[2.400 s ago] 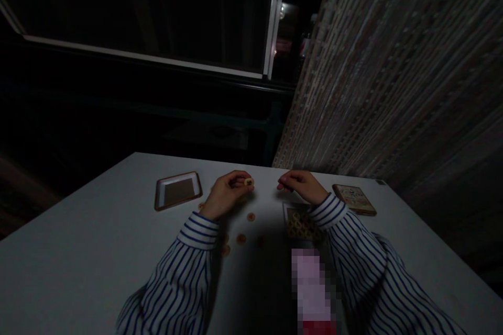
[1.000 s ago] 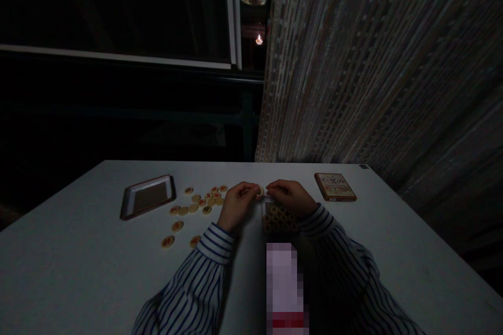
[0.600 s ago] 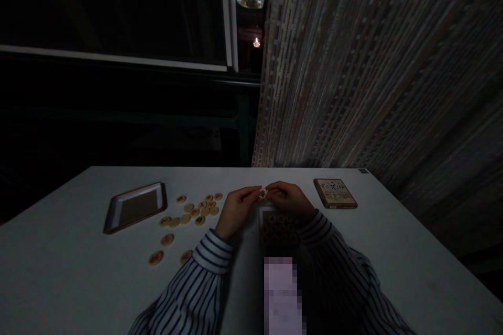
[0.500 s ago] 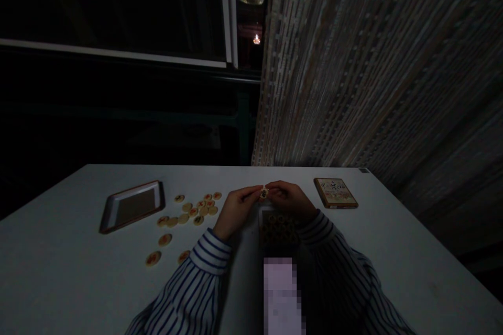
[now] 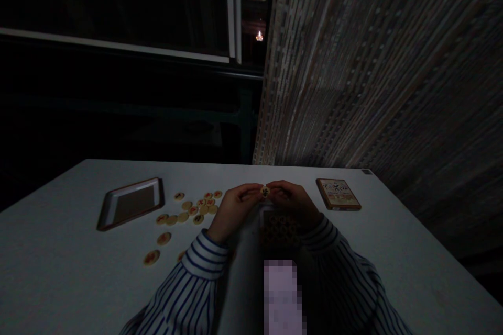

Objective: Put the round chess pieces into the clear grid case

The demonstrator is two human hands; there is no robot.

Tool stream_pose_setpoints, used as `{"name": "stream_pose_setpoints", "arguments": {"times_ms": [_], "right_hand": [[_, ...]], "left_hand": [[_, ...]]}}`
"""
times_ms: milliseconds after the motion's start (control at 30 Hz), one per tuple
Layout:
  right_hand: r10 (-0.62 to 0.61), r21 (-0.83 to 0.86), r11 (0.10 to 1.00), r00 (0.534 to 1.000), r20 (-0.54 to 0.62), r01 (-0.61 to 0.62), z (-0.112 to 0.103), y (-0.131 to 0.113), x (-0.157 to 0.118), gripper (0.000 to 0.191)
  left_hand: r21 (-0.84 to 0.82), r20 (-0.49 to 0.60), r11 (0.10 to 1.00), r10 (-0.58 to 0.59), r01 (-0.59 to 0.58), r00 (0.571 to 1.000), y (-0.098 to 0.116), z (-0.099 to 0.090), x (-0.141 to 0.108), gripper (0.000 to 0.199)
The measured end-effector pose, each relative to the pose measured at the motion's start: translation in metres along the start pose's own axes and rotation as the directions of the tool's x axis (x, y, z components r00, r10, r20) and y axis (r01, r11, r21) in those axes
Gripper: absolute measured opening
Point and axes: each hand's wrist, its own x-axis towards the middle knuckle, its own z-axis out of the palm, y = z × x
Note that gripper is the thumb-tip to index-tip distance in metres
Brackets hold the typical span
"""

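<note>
One round piece, its dark character facing the wearer, sits between the fingertips of the left hand and right hand, both pinched nearly closed on its rim. Probably light, stiff and smooth, it should be best gripped by that edge. Wrists angle inward, knuckles up; loose discs lie left of the fingers, a shadowed tray just nearer the wearer.

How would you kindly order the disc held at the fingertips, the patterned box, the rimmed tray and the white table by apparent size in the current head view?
Largest to smallest:
1. White table
2. Rimmed tray
3. Patterned box
4. Held disc
</note>
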Motion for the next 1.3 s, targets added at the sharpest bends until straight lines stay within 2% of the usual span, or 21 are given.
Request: {"name": "stream_pose_setpoints", "arguments": {"times_ms": [233,767,967,1100,1300], "right_hand": [[0.052,0.01,0.999,0.998,-0.047,-0.051,0.0013,-0.0065,-0.0001,0.022],[0.066,0.047,0.997,0.997,-0.041,-0.064,0.0012,-0.0057,-0.0009,0.022],[0.085,0.066,0.994,0.996,0.014,-0.085,0.0024,-0.0063,-0.0015,0.027],[0.084,0.082,0.993,0.996,0.042,-0.088,0.0037,-0.0029,-0.002,0.029],[0.049,0.086,0.995,0.999,0.021,-0.051,0.0039,-0.0034,-0.0018,0.027]], "left_hand": [[0.074,-0.066,0.997,0.037,-0.032,0.997,0.004,-0.0024,-0.0003,0.025],[0.129,-0.036,0.99,0.065,-0.06,0.997,0.0018,-0.0046,0.0009,0.024],[0.133,-0.059,0.988,0.09,-0.081,0.994,0.0003,-0.0048,0.0012,0.023],[0.124,-0.092,0.99,0.085,-0.073,0.992,0.0017,-0.004,0.0009,0.022],[0.104,-0.07,0.994,0.052,-0.045,0.996,0.0033,-0.0033,-0.0001,0.024]]}}
